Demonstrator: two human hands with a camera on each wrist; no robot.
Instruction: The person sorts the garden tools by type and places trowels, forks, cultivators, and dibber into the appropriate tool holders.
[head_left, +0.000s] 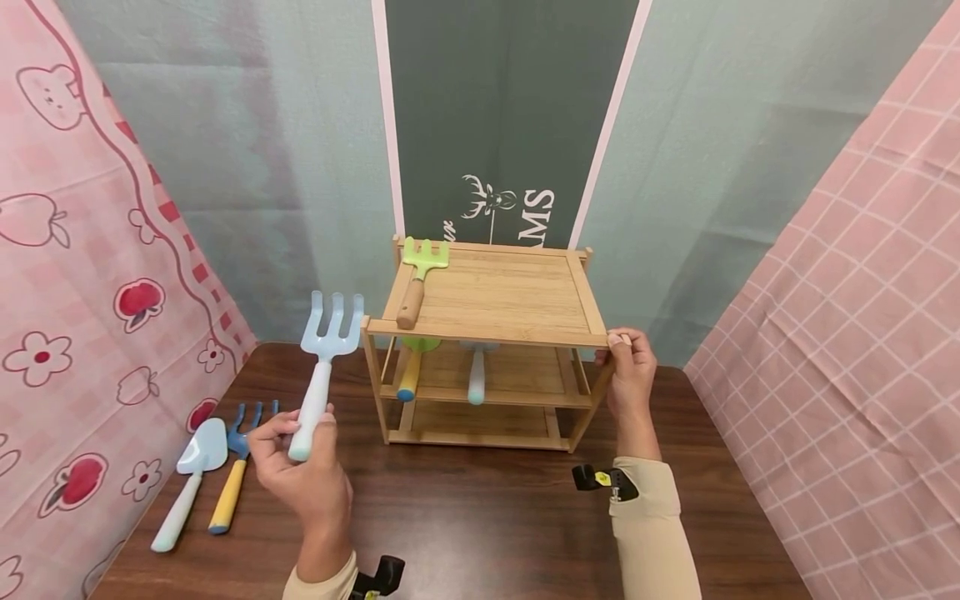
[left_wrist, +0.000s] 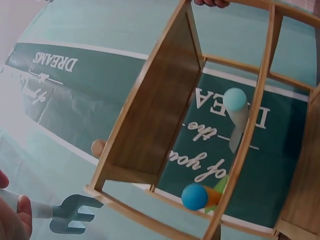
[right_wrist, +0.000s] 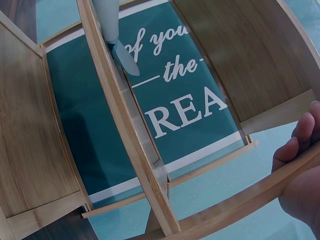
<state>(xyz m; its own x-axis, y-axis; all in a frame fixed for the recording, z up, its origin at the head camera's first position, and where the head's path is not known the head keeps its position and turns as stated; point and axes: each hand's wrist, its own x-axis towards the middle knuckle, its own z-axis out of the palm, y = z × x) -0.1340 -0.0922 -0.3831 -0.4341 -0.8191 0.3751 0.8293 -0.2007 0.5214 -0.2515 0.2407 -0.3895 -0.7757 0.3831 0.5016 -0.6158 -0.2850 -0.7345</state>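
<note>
My left hand point(head_left: 307, 483) holds a toy garden fork point(head_left: 318, 387) by its pale mint handle, light blue tines pointing up, left of a wooden rack point(head_left: 510, 292). In the left wrist view the fork's tines point(left_wrist: 75, 212) show near a rack corner. My right hand point(head_left: 632, 379) grips the rack's front right top corner, thumb and fingers around the wood point(right_wrist: 240, 205). A green fork point(head_left: 424, 260) with a wooden handle lies on the top shelf's left side. On the middle shelf lie a yellow-handled green tool point(head_left: 411, 373) and a mint-handled tool point(head_left: 477, 379), heads partly hidden.
A light blue trowel point(head_left: 204, 446) and a blue fork with a yellow handle point(head_left: 231, 492) lie on the dark wooden table point(head_left: 465, 517) at left. A green printed curtain point(head_left: 502, 100) hangs behind the rack; pink cloths point(head_left: 840, 333) hang at both sides.
</note>
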